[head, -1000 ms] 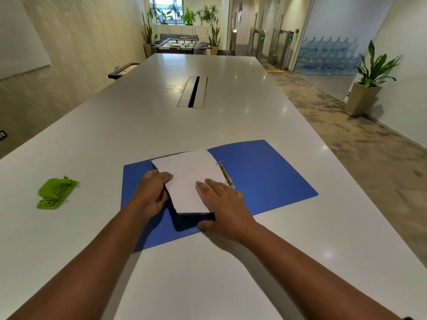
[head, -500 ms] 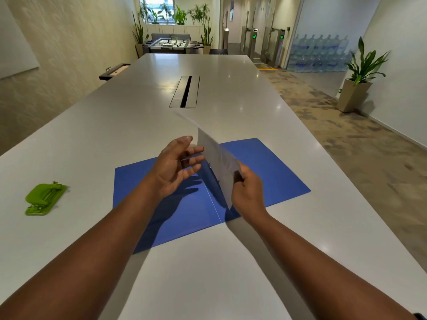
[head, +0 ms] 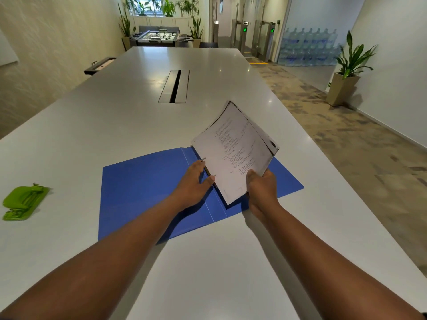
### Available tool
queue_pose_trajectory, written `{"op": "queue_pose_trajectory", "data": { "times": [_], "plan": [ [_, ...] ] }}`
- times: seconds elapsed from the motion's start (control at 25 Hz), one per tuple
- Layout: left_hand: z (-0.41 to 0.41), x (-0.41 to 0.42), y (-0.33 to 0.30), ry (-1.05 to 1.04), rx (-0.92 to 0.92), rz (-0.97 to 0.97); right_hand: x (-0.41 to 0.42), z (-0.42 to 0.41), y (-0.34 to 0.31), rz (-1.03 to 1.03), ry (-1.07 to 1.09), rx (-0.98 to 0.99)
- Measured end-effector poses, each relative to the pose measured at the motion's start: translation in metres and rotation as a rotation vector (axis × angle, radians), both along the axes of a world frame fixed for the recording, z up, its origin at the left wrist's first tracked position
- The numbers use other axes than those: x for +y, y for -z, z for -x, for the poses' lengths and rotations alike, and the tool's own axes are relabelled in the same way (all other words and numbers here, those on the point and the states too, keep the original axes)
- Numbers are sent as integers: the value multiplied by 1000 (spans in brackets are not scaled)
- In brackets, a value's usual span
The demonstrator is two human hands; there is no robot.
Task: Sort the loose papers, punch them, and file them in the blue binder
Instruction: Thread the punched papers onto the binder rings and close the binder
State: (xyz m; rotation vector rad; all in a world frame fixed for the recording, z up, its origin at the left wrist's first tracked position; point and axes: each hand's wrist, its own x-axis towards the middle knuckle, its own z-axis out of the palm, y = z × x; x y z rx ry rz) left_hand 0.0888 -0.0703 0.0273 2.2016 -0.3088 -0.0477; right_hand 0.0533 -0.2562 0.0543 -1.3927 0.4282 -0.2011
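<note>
The blue binder [head: 147, 185] lies open and flat on the white table [head: 115, 121]. My right hand [head: 262, 188] grips the near edge of a stack of printed papers [head: 233, 151], which is tilted up over the binder's right half with the printed side facing me. My left hand [head: 194, 183] is at the binder's spine, its fingers touching the metal rings [head: 209, 167] beside the papers' left edge. The green hole punch [head: 23, 202] sits apart at the table's left edge.
A cable slot [head: 174, 86] is set into the middle of the table. The table's right edge drops to the carpeted floor [head: 346, 139]. A potted plant [head: 346, 72] stands by the right wall.
The papers lay blank side up on the binder's left half under both hands. They were lifted and turned over to the right, and my left hand let go and moved to the rings.
</note>
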Motion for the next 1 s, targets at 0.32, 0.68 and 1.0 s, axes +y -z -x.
{"op": "queue_pose_trajectory", "data": {
  "times": [0.32,0.68,1.0],
  "plan": [
    [-18,-14,25,-89,-3,-391,-9,1,10,-144,21,48],
    [-20,-16,34,-122,-88,-489,-2,1,-7,36,-38,-75],
    [-23,-16,32,-102,-59,-556,-1,-5,-1,59,40,-72]
  ]
}}
